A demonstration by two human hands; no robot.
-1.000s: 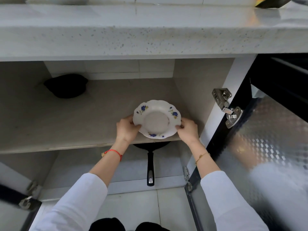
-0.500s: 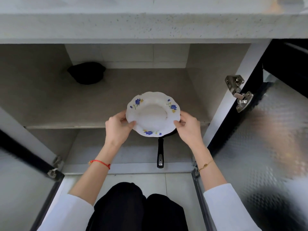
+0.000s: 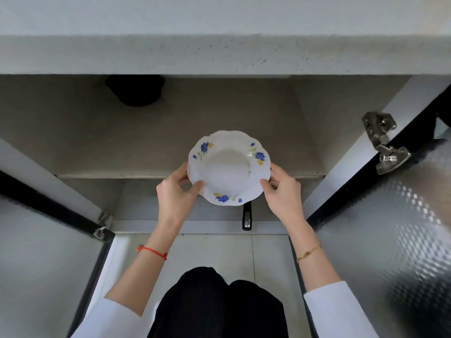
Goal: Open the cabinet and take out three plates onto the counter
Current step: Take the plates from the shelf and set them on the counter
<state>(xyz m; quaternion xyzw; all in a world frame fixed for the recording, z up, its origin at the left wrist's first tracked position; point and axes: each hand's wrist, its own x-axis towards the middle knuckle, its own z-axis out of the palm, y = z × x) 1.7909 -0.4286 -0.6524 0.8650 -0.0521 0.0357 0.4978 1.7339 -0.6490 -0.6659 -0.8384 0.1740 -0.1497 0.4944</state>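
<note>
So far the cabinet stands open: both doors are swung wide, the right door (image 3: 395, 240) with its metal hinge (image 3: 383, 145) showing, the left door (image 3: 36, 252) folded back on the other side. One plate (image 3: 229, 167), white with a scalloped rim and blue-and-yellow flowers, is out of the cabinet and in the air, in front of the shelf edge (image 3: 190, 176) and well below the table (image 3: 219, 54) where it belongs. The left hand (image 3: 177, 191) is clamped on the plate's left rim, thumb on top and fingers underneath; the right hand (image 3: 283, 189) is clamped on the right rim the same way. The plate sits roughly level between them.

As for what remains, this plate has yet to reach the table. The table top is mostly out of view, so I cannot tell whether other plates are already up there. No further plates show on the shelf; only a dark object (image 3: 135, 90) sits at the back, partly hidden under the table's front edge, and a pan handle (image 3: 247, 217) pokes out below the plate on the lower level. My guess is that this is the last plate, but that is a judgement only.

Against the earlier frames, the plate has come off the shelf and toward the person, both hands keeping the same grip at the two sides. The view has also pulled back and tipped down: more of the doors, the floor tiles (image 3: 219, 250) and the person's dark-clad knees (image 3: 219, 301) now appear, and less of the cabinet's back wall.
</note>
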